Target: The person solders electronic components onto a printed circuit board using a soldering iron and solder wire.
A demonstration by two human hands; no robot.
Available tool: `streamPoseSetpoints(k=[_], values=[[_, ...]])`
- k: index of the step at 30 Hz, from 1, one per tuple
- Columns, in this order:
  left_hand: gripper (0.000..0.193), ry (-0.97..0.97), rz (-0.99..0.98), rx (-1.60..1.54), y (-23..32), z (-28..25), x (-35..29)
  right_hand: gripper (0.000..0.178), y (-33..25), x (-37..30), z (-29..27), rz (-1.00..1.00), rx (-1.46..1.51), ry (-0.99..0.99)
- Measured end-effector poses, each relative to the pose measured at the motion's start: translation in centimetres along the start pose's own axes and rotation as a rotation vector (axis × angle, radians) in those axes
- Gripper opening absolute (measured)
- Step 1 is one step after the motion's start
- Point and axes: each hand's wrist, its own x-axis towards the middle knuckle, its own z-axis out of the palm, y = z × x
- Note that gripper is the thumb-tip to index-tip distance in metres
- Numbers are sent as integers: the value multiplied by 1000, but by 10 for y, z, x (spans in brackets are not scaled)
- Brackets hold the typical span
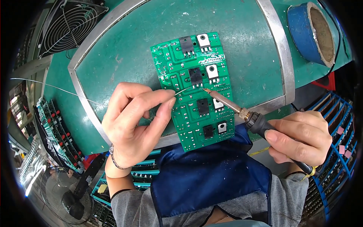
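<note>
Four rows of paired parts: one black component [196,75] beside one silver component [212,72] per row, on the green circuit board [189,110].
Circuit board: aslant on the green bench [132,45], its near end reaching past the metal edging [281,56] over the blue apron [215,178].
Solder wire [184,90]: its end near the second row's black component's legs.
Soldering iron [244,112]: tip just beside those legs; contact cannot be told.
Left hand [132,115]: thumb and forefinger pinched together on the wire.
Right hand [302,136]: fingers closed round the iron's dark handle.
Farther out: blue ring-shaped object [298,32] upper right, fan grille [72,28] upper left.
</note>
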Motion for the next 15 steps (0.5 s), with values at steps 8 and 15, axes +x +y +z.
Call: streamPoseSetpoints(k=[8,15], values=[[22,33,23,13,-4,4,1,28,1,-4,-7,-42,-20,-34],[34,142,-44,-17,-19,3,16,35,-14,-37,-33,141,-299,226]])
